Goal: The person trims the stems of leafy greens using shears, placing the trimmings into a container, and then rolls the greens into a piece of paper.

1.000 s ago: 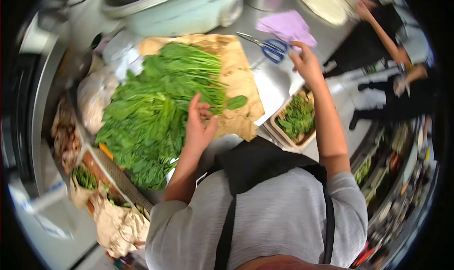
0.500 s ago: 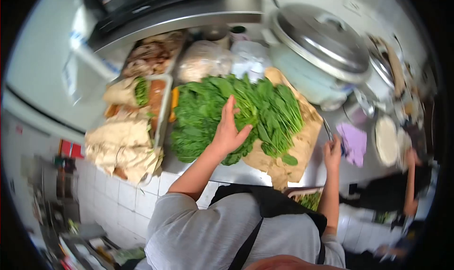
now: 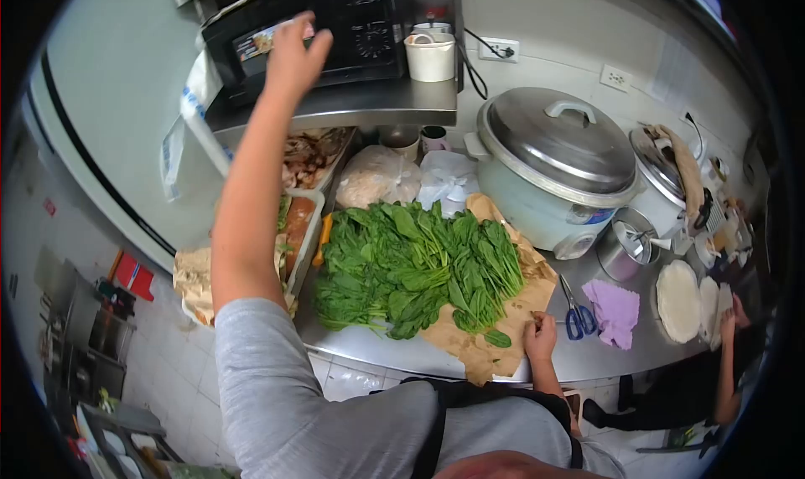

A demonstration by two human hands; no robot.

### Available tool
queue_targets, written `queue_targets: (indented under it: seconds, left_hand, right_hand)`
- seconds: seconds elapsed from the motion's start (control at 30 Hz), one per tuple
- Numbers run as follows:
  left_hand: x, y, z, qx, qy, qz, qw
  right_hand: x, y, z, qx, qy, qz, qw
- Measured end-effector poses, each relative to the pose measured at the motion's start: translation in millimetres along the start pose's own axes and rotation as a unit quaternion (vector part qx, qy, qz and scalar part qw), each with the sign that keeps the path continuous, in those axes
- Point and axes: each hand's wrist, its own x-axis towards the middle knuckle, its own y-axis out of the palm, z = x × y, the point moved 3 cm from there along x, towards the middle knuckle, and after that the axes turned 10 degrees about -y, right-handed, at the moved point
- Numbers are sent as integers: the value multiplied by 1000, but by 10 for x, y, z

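Note:
My left hand (image 3: 293, 56) is raised high with fingers spread, at the front of a black microwave (image 3: 314, 31) that stands on a steel shelf (image 3: 352, 106). It holds nothing. My right hand (image 3: 541, 335) rests with curled fingers on the edge of the brown paper (image 3: 495, 345) that lies on the steel counter. A large heap of leafy greens (image 3: 411, 265) lies on that paper between my arms. Blue-handled scissors (image 3: 577, 315) and a purple cloth (image 3: 616, 310) lie just right of my right hand.
A big rice cooker with a steel lid (image 3: 558, 165) stands behind the greens. Bagged food (image 3: 377, 177) sits at the back. A tray with wrapped food (image 3: 289, 227) lies left. A white cup (image 3: 430, 56) is on the shelf. Another person's arm (image 3: 725, 353) is at the right.
My left hand has lifted off the greens and risen to the microwave. My right hand drew back from near the scissors to the paper's edge. My head has tilted up.

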Motion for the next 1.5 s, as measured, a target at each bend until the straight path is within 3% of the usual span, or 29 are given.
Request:
queue_targets:
  seconds: [0.03, 0.1, 0.17, 0.23, 0.27, 0.33, 0.37, 0.43, 0.5, 0.57, 0.67, 0.7, 0.77, 0.97, 1.07, 1.1, 1.13, 1.17, 1.2, 1.23, 1.27, 1.37, 1.4, 1.5]
  left_hand:
    - [275, 55, -15, 9, 45, -45, 998]
    - [784, 179, -12, 78, 26, -59, 995]
    - [1315, 408, 118, 191, -9, -38, 981]
    - [1658, 563, 139, 173, -70, 54, 981]
    - [1932, 806, 344, 243, 26, 10, 970]
    - [2128, 1010, 321, 321, 41, 90, 942]
    - [2263, 1151, 391, 331, 60, 81, 938]
    - [2500, 1322, 545, 297, 77, -14, 952]
    - [2642, 1343, 738, 167, 49, -158, 972]
    - [2400, 1172, 791, -11, 16, -273, 962]
    - [1579, 614, 335, -270, -55, -250, 928]
    - [1342, 456, 201, -323, -52, -242, 913]
    - [892, 220, 5, -377, -41, -215, 900]
    - [-574, -146, -580, -533, -48, -50, 843]
    - [-1236, -112, -828, -585, -118, 28, 802]
    - [-1414, -18, -823, -639, -78, 15, 765]
    - [-1666, 3, -871, -599, -35, 93, 794]
    - [-1855, 5, -1064, -474, 50, 39, 878]
    - [-2018, 44, -1049, -540, 35, 54, 839]
    - [-2153, 43, -1057, -522, 21, 80, 849]
    - [-2283, 27, -1063, -501, 6, 89, 861]
    - [-2623, -33, -981, -491, -61, 101, 863]
    - [-2724, -63, -912, -489, -95, 102, 861]
    - [-3033, -142, -668, -433, -143, 116, 882]
  right_hand:
    - [-4, 1, -23, -9, 0, -2, 1000]
    - [-33, 37, -53, -22, 11, -6, 1000]
    - [-37, 49, -67, -33, 37, -15, 999]
    - [3, 35, 5, -99, 5, -21, 995]
    - [-12, 44, -10, -125, 7, -31, 992]
    - [-41, 70, -86, -138, 51, 2, 989]
    - [-34, 62, -65, -142, 47, -9, 989]
    - [39, -2, 64, -122, 52, -10, 991]
    - [21, 6, 39, -84, 83, -31, 992]
    - [17, -19, -32, -37, 135, -84, 987]
    - [239, -259, 20, -329, -9, -49, 943]
    - [241, -300, -136, -350, 20, -20, 936]
    - [276, -331, -466, -384, 67, 47, 920]
    - [439, -613, -1027, -373, 153, 75, 912]
    - [559, -579, -751, -445, 124, 51, 886]
    - [620, -563, -537, -358, 75, 51, 929]
    - [603, -487, -289, -265, 30, 51, 962]
    - [519, -334, -69, -218, -43, 69, 973]
    - [455, -238, 245, -67, -112, 131, 983]
    - [355, -113, 477, -15, -156, 172, 973]
    - [254, -14, 602, -2, -172, 218, 961]
    - [175, 151, 823, 13, -142, 191, 971]
    - [158, 226, 851, 7, -132, 235, 963]
    - [138, 388, 1022, -57, -157, 246, 955]
